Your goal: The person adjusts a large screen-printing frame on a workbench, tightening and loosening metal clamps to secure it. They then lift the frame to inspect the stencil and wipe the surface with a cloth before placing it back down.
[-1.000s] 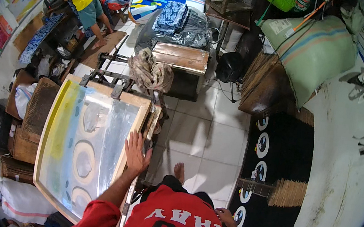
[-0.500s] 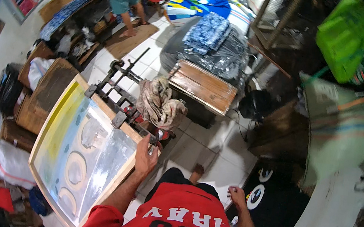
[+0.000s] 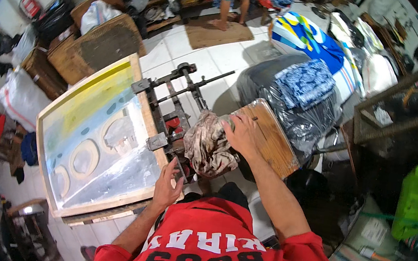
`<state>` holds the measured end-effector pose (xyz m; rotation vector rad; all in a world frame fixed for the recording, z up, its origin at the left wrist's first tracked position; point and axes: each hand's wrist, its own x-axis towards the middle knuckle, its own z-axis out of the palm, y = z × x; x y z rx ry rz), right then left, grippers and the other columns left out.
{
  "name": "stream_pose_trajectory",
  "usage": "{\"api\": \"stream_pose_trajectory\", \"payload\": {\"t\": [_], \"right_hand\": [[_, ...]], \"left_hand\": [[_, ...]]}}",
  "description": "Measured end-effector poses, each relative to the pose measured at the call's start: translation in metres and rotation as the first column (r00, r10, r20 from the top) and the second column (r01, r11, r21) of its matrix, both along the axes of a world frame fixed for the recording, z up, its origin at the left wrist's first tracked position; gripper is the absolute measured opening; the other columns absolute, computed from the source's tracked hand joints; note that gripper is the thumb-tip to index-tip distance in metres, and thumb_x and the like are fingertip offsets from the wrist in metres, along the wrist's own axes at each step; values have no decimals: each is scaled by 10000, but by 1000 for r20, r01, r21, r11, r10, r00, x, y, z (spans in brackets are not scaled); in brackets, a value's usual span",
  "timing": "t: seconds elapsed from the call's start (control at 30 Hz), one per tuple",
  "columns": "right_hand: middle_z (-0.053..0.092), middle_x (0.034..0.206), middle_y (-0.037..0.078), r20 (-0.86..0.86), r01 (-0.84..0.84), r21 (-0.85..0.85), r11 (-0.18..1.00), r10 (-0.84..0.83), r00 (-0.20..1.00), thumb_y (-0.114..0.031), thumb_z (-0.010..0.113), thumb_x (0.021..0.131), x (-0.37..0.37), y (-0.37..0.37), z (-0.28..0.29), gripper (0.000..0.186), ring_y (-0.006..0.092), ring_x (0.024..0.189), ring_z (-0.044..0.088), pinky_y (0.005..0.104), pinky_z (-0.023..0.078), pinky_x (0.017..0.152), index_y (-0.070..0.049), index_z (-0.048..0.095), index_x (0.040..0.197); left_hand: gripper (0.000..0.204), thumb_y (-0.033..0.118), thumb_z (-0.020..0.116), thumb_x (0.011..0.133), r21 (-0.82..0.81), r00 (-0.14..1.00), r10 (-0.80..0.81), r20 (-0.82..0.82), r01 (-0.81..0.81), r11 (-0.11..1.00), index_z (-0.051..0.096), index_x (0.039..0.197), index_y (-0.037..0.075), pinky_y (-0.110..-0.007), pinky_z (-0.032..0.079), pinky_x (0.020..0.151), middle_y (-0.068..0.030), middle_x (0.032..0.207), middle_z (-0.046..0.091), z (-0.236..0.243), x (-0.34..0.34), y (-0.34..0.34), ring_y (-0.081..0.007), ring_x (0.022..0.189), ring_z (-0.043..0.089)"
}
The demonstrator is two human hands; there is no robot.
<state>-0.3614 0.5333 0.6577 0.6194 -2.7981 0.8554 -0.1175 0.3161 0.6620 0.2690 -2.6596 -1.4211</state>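
From here I see the wooden-framed screen (image 3: 148, 115) held along one edge by metal clamps (image 3: 156, 141), a stained cloth (image 3: 210, 144) bunched beside them. The right hand (image 3: 242, 135) meets the cloth, grip unclear; the left hand (image 3: 165, 187), loosely open at the screen's corner, should steady lightly.

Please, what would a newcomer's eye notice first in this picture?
Probably the wooden-framed screen at left, ring-marked and yellow along its far side. Next, the crumpled, stained cloth near the centre, with the right hand at its edge. Beyond, folded blue-patterned fabric lies on a dark plastic-wrapped bundle.
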Motion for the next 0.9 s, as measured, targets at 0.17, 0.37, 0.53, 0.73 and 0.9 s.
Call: {"api": "stream_pose_trajectory", "payload": {"t": [0.17, 0.37, 0.53, 0.73, 0.9], "right_hand": [[669, 1217, 246, 602, -371, 343, 863, 102, 792, -622, 541, 921, -86, -59, -36, 683, 387, 1143, 639, 479, 493, 976, 8, 719, 1117], [709, 1058, 197, 602, -559, 336, 758, 284, 747, -426, 714, 854, -104, -58, -15, 454, 373, 1001, 684, 505, 541, 836, 7, 726, 989], [653, 946, 186, 186, -391, -260, 883, 443, 877, -223, 698, 860, -59, -8, 40, 320, 403, 873, 637, 492, 513, 752, 16, 634, 1062], [627, 981, 194, 437, -92, -529, 844, 363, 823, -115, 634, 848, -4, 95, 42, 381, 306, 916, 629, 385, 497, 850, 52, 557, 1181], [653, 1079, 153, 718, 393, -651, 649, 359, 597, -148, 586, 820, 13, 128, -4, 461, 257, 970, 610, 391, 476, 911, 33, 562, 1243]], "left_hand": [[686, 74, 688, 903, -15, 988, 157, -3, -157, 988, 369, 1509, 40, -363, 542, 854, -186, 1313, 550, 23, -39, 16, -274, 1042, 654], [600, 78, 677, 923, 158, 898, 419, 136, -437, 885, 427, 1464, 10, -345, 546, 819, -167, 1266, 605, 2, -46, 57, -231, 1001, 674], [673, 154, 753, 878, 231, 871, 425, 245, -479, 847, 439, 1454, 8, -399, 490, 974, -203, 1348, 548, -18, -72, 78, -272, 1150, 604], [656, 172, 779, 808, -266, 935, 280, 218, -219, 939, 485, 1377, 36, -438, 397, 1104, -224, 1417, 457, -31, -94, 90, -391, 1327, 462], [258, 98, 573, 907, 183, 918, 246, 312, -312, 932, 481, 1130, 7, -469, 500, 805, -273, 971, 636, -35, -93, 96, -463, 899, 633]]}}
